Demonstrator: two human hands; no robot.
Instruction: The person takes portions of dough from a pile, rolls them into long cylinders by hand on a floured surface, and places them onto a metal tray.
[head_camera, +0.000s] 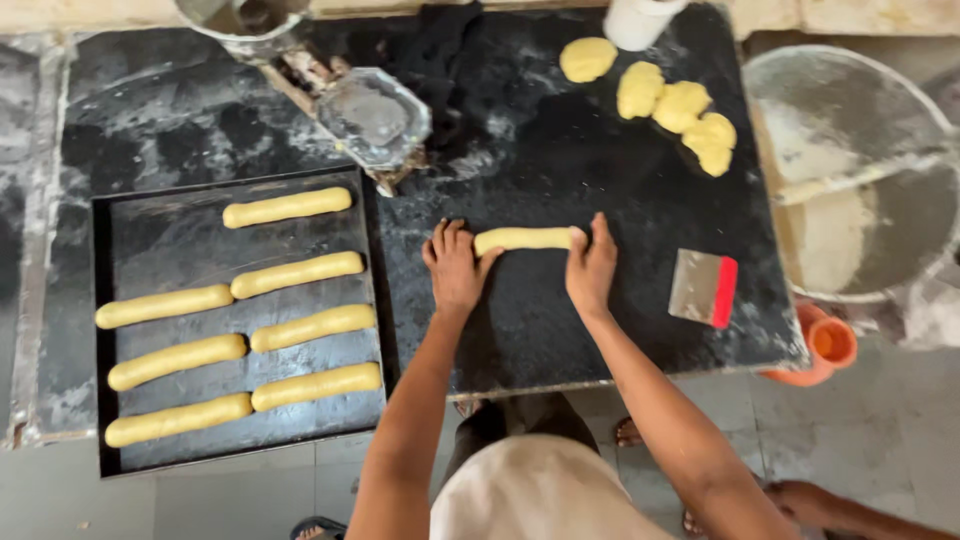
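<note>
A pale yellow dough log (522, 239) lies on the dark floured counter (560, 160). My left hand (455, 266) rests flat at its left end and my right hand (591, 266) covers its right end, fingers pressed on the dough. To the left, a black baking tray (115, 215) carries several finished dough logs (298, 273) in two columns. Several rough dough lumps (679, 105) wait at the far right of the counter.
A metal scraper with a red handle (703, 288) lies right of my hands. A large round floured pan (860, 170) stands at the right edge, an orange cup (830, 343) below it. A weighing scale (372, 116) and a white container (640, 20) sit at the back.
</note>
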